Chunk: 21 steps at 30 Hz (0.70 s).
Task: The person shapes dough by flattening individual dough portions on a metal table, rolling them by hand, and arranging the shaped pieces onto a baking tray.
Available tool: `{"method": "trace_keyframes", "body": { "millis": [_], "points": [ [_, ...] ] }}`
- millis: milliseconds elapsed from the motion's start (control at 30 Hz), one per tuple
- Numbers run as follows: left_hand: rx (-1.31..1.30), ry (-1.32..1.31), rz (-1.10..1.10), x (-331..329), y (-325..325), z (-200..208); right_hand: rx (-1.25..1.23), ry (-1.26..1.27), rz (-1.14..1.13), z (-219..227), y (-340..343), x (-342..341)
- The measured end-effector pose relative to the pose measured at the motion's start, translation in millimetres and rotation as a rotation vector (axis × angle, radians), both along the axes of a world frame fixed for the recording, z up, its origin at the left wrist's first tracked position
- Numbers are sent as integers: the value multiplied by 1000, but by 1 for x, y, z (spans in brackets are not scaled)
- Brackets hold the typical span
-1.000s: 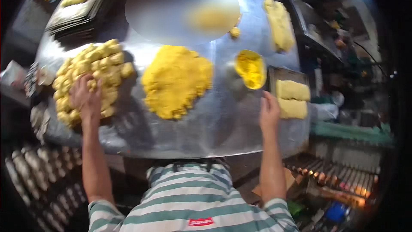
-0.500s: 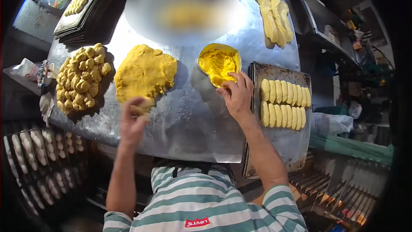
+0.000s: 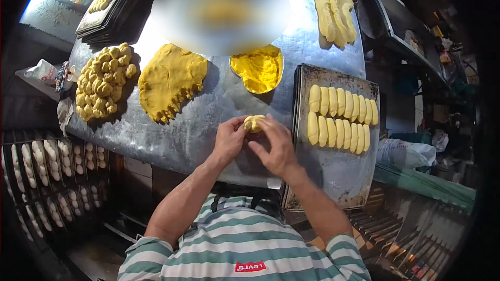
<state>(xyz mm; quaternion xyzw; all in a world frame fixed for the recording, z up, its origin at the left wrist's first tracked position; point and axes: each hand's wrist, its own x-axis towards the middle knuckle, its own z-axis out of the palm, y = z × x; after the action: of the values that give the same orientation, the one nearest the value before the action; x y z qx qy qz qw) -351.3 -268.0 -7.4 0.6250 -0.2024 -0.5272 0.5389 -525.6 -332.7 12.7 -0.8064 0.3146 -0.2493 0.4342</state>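
Observation:
A small lump of pale yellow dough [image 3: 253,123] is between my two hands, above the near part of the metal table. My left hand [image 3: 228,138] grips it from the left. From the other side, my right hand [image 3: 277,143] has its fingertips on the dough, its thumb a little apart below. Beyond them stands a metal bowl of bright yellow filling [image 3: 260,70], scooped out in the middle. To its left lies a big flat slab of yellow dough [image 3: 169,83] with a crumbly near edge. Farther left is a heap of dough lumps [image 3: 104,80].
At the right, a dark baking tray [image 3: 333,177] bears two rows of shaped dough rolls [image 3: 341,101]. Long dough strips [image 3: 333,13] lie at the far right. Stacked trays [image 3: 112,15] occupy the far left corner. A rack of white dough pieces [image 3: 52,161] stands beside the table.
My left hand has come right from the slab with a dough lump. My right hand has left the bowl and moved nearer to meet it. The view has shifted slightly.

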Motion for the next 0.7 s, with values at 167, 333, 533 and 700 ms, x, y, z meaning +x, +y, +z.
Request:
{"method": "trace_keyframes", "body": {
  "millis": [167,333,533,700],
  "points": [
    [139,-59,33,2,-1,9,-406,625,48,1,28,-3],
    [137,-347,-55,13,2,-16,-380,544,191,-11,34,9],
    [96,-443,-65,32,13,-7,-457,875,229,5,42,40],
    [74,-513,-81,47,34,-7,-558,1039,126,-6,44,47]
  ]
}}
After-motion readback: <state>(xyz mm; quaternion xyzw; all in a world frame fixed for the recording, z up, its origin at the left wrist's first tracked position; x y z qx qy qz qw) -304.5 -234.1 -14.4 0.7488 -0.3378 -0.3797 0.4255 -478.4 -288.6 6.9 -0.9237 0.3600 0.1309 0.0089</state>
